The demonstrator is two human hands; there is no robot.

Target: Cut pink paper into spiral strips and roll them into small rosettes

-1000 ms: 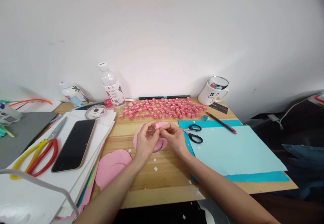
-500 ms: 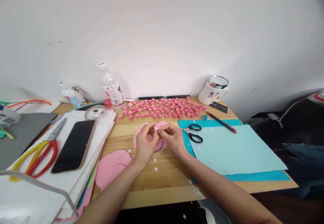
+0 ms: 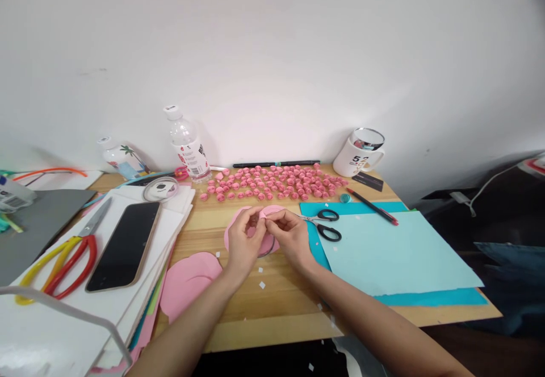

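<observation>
Between the fingertips of both hands is a small piece of pink paper [image 3: 263,214], mostly covered by the fingers. My left hand [image 3: 246,239] pinches it from the left, and my right hand [image 3: 290,238] pinches it from the right. Under the hands lies a pink paper cutout [image 3: 232,223] with a rounded edge, partly hidden, and a dark curved rim shows beside it. Several small rolled pink paper roses [image 3: 272,183] are spread beyond the hands. Another pink paper cutout [image 3: 187,283] rests by my left forearm.
Black-handled scissors [image 3: 327,223] lie on blue sheets [image 3: 395,258] at right. A mug [image 3: 355,158] and bottle [image 3: 189,150] stand by the wall. At left, a phone [image 3: 125,246] and red-yellow scissors [image 3: 63,263] rest on stacked paper. White scraps [image 3: 261,285] dot the table.
Both hands stay in nearly the same place, with the right fingers shifted slightly around the pink paper. The other objects have not moved.
</observation>
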